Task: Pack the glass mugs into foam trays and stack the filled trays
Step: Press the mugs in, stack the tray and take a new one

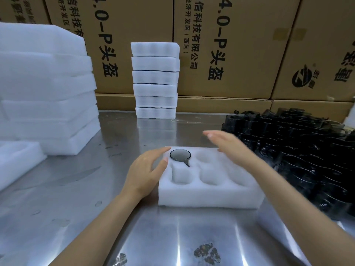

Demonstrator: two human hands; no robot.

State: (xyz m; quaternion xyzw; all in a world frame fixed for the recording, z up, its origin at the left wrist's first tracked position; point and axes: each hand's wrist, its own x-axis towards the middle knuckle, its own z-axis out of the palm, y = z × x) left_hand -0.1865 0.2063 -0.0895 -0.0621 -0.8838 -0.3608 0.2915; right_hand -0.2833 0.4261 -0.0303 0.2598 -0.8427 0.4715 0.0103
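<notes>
One mug [180,155] sits in the foam tray's [207,196] far-left pocket; left hand [148,169] steadies the tray edge, fingers relaxed, while right hand [228,144] hovers released, grasping nothing.

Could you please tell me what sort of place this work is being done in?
Probably a packing station in a warehouse or factory: printed cardboard cartons stacked behind a steel table, foam trays piled up, and dark glass mugs massed at the right.

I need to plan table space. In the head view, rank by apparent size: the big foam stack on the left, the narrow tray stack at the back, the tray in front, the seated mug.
1. Big foam stack, nearer the camera
2. Narrow tray stack and front tray: too close to rank, since distances differ
3. Seated mug
</notes>
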